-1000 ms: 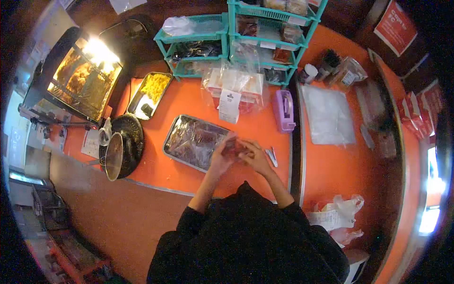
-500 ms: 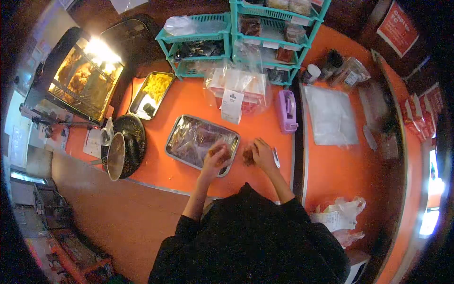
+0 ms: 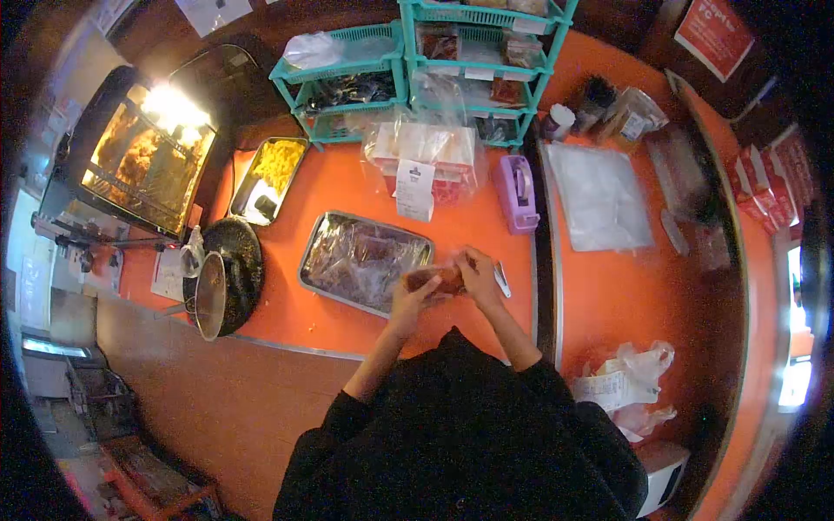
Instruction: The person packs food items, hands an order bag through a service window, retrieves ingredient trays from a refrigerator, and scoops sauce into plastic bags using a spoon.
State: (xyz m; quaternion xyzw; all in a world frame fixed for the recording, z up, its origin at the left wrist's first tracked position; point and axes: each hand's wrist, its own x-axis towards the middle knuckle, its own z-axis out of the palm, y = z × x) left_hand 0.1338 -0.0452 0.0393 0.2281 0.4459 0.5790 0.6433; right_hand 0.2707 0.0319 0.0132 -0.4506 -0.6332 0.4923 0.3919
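Note:
A small clear plastic bag with reddish-brown contents point(image 3: 445, 278) is held between my two hands, just off the tray's right end. My left hand point(image 3: 412, 300) grips its left end, thumb on top. The fingers of my right hand point(image 3: 476, 276) pinch its upper right side. To the left lies a metal tray point(image 3: 340, 301) full of something dark under crinkled clear plastic. A slim pale tool point(image 3: 502, 279), its kind unclear, rests on the counter just right of my right hand.
A purple tape dispenser point(image 3: 519, 198) and a bagged order with a receipt point(image 3: 415, 187) stand beyond my hands. Clear plastic sheets point(image 3: 599, 198) lie to the right. At left are a dark pan point(image 3: 245, 282), a tray of yellow food point(image 3: 276, 165) and a lit warming cabinet point(image 3: 143, 161).
My left hand has moved right, off the tray, and my hands have come together. The bag now shows stretched between them. The whole view has shifted slightly.

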